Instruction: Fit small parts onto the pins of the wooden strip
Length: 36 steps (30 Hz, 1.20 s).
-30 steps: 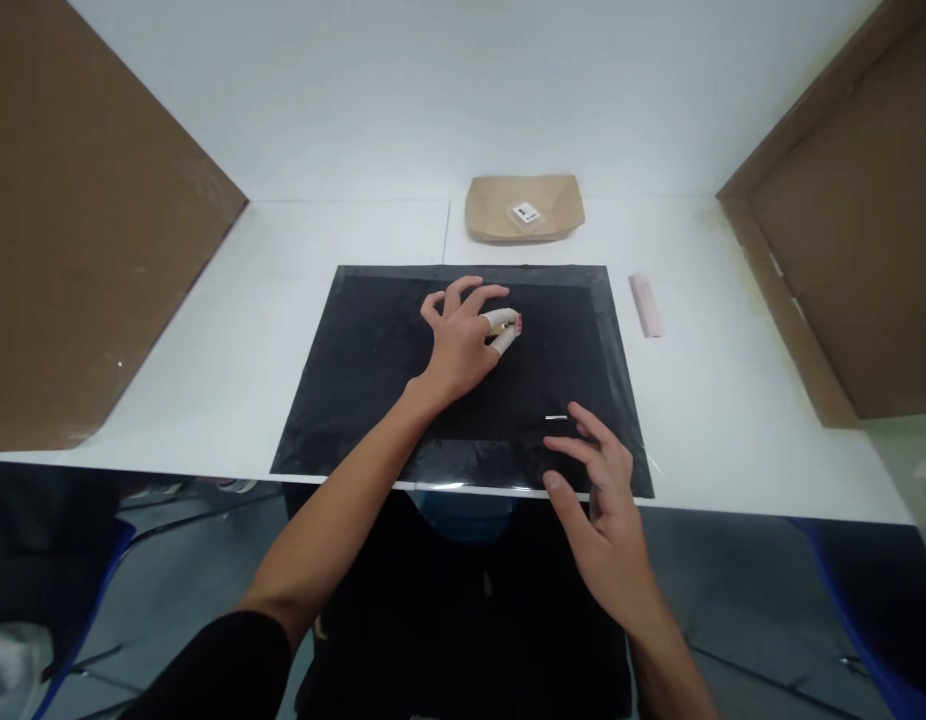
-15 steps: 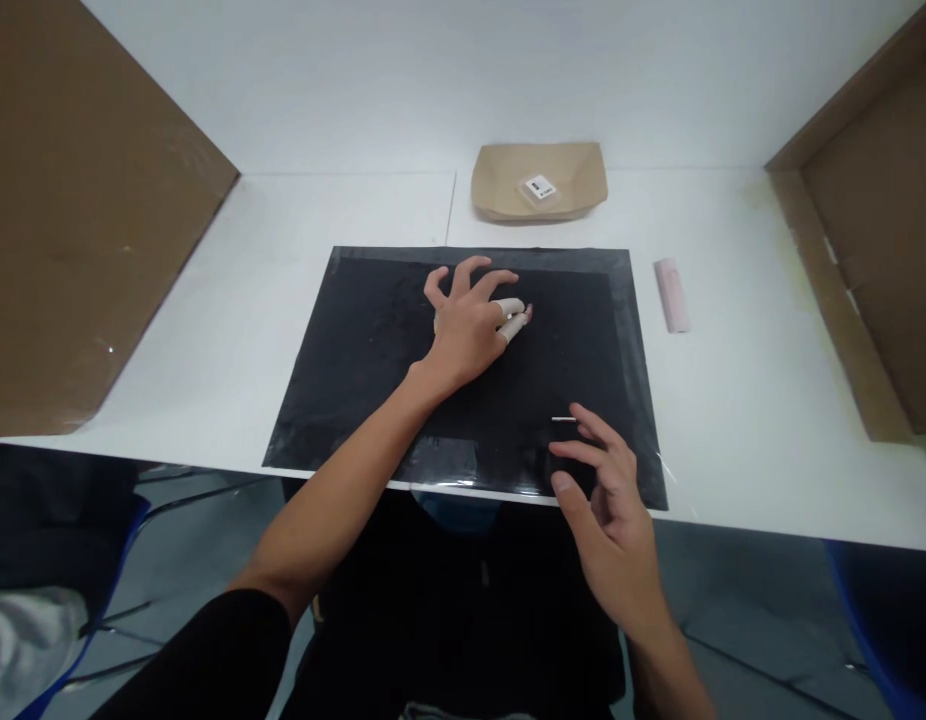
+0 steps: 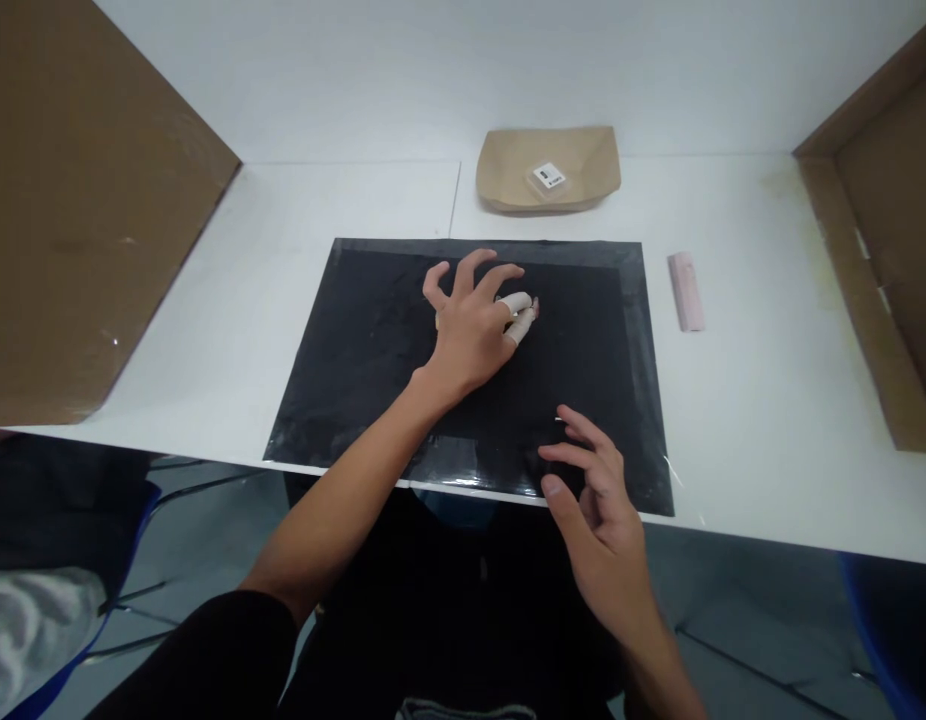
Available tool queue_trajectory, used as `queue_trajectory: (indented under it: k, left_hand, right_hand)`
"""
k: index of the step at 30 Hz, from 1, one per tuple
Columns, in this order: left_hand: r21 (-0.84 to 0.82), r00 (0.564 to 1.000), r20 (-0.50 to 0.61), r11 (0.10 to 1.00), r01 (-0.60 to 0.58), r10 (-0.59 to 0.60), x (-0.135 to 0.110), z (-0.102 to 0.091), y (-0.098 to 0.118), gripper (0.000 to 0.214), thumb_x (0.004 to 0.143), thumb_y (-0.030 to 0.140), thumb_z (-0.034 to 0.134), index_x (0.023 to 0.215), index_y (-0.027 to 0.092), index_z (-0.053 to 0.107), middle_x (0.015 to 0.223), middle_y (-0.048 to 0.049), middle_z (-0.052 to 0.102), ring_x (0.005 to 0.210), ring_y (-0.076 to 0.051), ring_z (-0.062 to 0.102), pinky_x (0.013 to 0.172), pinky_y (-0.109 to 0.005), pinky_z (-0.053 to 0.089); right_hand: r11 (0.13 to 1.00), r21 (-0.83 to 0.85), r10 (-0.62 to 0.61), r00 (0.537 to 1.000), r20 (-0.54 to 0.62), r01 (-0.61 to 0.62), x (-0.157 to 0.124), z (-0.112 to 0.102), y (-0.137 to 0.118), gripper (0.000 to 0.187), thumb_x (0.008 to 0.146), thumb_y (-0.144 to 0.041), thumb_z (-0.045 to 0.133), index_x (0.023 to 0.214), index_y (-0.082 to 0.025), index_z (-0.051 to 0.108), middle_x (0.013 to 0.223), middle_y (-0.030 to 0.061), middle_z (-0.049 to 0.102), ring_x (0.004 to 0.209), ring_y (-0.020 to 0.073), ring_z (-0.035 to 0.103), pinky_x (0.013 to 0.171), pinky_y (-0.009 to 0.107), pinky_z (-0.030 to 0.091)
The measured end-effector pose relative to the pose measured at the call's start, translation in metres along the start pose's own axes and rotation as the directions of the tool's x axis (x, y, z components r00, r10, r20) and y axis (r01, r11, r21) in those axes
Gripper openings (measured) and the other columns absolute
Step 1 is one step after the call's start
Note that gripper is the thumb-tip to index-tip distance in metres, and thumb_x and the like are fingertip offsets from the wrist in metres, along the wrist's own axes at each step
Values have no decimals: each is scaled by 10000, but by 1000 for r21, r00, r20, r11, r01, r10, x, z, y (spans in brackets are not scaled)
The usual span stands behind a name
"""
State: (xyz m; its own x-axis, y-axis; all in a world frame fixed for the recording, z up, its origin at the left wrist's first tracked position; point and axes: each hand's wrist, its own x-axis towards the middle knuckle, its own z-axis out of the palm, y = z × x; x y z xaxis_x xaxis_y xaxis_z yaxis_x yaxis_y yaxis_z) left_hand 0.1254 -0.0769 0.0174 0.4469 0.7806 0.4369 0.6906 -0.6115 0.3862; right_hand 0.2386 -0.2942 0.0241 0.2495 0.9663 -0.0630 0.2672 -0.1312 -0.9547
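My left hand [image 3: 470,325] rests on a black mat [image 3: 358,330], three fingers spread and arched. Its thumb and forefinger wear white finger cots and are pinched together on a tiny pinkish thing that I cannot make out. My right hand [image 3: 594,490] hovers over the mat's near right edge with its fingers apart and curled, holding nothing. Its forefinger tip sits right at a small thin silver pin [image 3: 559,419] lying on the mat, which it partly covers.
The mat lies on a white table [image 3: 748,400]. A brown paper tray [image 3: 508,185] holding a small labelled packet [image 3: 549,177] stands behind the mat. A pink bar [image 3: 686,290] lies right of it. Cardboard panels stand at the left [image 3: 80,220] and right [image 3: 883,230].
My right hand has crept a little left and forward, so its forefinger now covers most of the silver pin. The left hand keeps its pinch. The view has tilted slightly.
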Motion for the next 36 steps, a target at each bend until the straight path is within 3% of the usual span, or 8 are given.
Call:
queue_trajectory:
  k: [6,10,13,19,23,26,32,36]
  left_hand:
    - [-94,984,-97,986,140,-149,-10,-22,20,189,995,362,662,877,259,768,1337,-41,736,1460,-354,470,1216,-644,104]
    - [-373,930,-214,905,204,-298,-22,-36,28,136,971,383,710,923,271,769,1290,-31,746,1389,-305,553,1220,-595,298]
    - [-670,894,-220,726,152,-390,-33,-40,27,216,1038,439,602,1065,271,735,1368,-30,709,1333,-251,635,1157,-500,477]
    - [-829,869,86,449,334,-488,-44,-48,22,439,1141,417,224,1429,342,547,1605,-13,545,1486,-219,532,1133,-461,515]
    - [-975,825,182,13,223,-534,-45,-53,23,255,1017,493,587,1199,361,708,1518,56,627,1516,-253,487,1127,-412,489]
    - [-976,810,207,-168,135,-549,-45,-57,23,200,874,460,794,1041,351,780,1382,73,718,1480,-261,519,1128,-378,470]
    - [-976,805,202,-181,119,-558,-44,-64,17,209,799,460,864,969,350,812,1287,68,758,1451,-255,542,1153,-368,450]
    - [-980,789,191,-151,125,-584,-44,-64,10,235,757,479,898,943,355,825,1250,65,774,1436,-264,558,1178,-390,425]
  right_hand:
    - [999,42,-15,1000,1,15,6,-1,-3,171,1031,-424,598,1185,-400,666,1586,1,456,1471,312,427,1138,629,409]
    - [997,74,-38,999,1,38,11,-1,-6,163,1031,-415,598,1178,-390,664,1585,8,455,1483,309,415,1158,629,380]
    - [995,79,-52,999,-7,53,15,2,-8,162,1030,-408,601,1176,-378,665,1579,15,462,1480,305,423,1159,612,381]
    - [996,42,-82,996,-22,83,14,5,-7,161,1026,-409,604,1164,-360,670,1558,28,491,1467,304,446,1145,586,389]
    - [996,30,-83,996,-24,84,13,6,-6,172,1018,-433,610,1164,-366,673,1554,24,499,1472,310,447,1128,576,403]
    - [996,42,-81,996,-29,82,15,8,-4,179,1015,-437,617,1169,-368,675,1566,25,485,1487,314,430,1136,584,393]
    - [985,-78,-155,988,-23,153,26,2,-3,183,1018,-443,604,1169,-366,672,1545,31,511,1416,314,489,1109,606,413]
    - [891,-314,-340,940,14,327,61,-17,3,217,1021,-436,596,1205,-336,650,1538,49,523,1396,321,491,1133,594,384]
